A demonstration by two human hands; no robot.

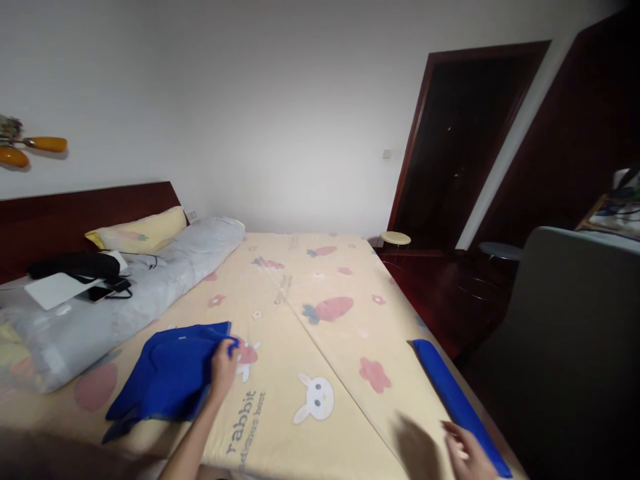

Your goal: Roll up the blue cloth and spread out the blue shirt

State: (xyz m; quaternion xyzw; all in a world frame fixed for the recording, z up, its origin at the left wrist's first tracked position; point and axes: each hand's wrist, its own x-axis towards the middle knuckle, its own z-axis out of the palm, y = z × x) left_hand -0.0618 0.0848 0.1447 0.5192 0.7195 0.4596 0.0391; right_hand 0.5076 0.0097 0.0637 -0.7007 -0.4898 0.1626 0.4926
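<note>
A blue cloth [170, 367] lies spread, partly folded, on the left part of the patterned bed sheet [280, 373]. My left hand [225, 367] pinches the cloth's right corner. Near the bed's right edge, a long narrow blue bundle [450, 393] rests on the sheet. Beside its lower end is my right hand [467, 450], its fingers curled; whether they touch or hold anything is unclear.
A rolled grey quilt [190, 260] lies along the headboard [90, 207], with a white flat item [54, 291], a phone [100, 293] and a black bag on it. A yellow pillow [145, 230] leans behind. Stools and a grey chair back [565, 333] stand right.
</note>
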